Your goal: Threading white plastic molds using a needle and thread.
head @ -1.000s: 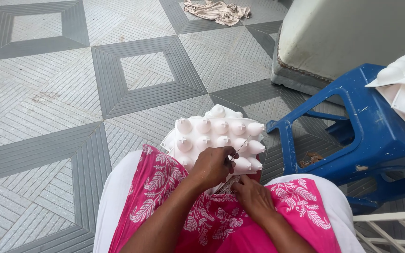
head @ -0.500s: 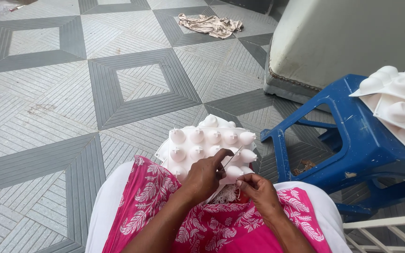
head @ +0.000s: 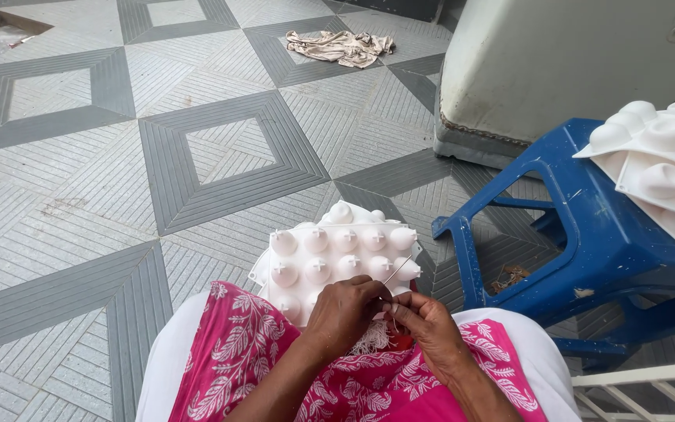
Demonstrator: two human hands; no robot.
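A white silicone mould (head: 330,252) with rows of rounded bumps rests on my lap, over pink leaf-patterned cloth (head: 236,359). My left hand (head: 341,312) is closed over the mould's near edge. My right hand (head: 430,328) pinches a thin metal needle (head: 397,270) that points up over the mould. Between the hands lies a small bunch of white threads (head: 370,341) with something red beside it. What the left fingers pinch is hidden.
A blue plastic stool (head: 587,234) lies tipped at my right with more white moulds (head: 662,168) stacked on it. Behind it stands a grey-white appliance (head: 556,62). A crumpled beige rag (head: 341,47) lies on the grey patterned tiles (head: 158,156).
The view has tilted and shifted, so the mould sits lower in frame. Both hands have drawn closer together at the mould's near edge, and the needle now points up to the right.
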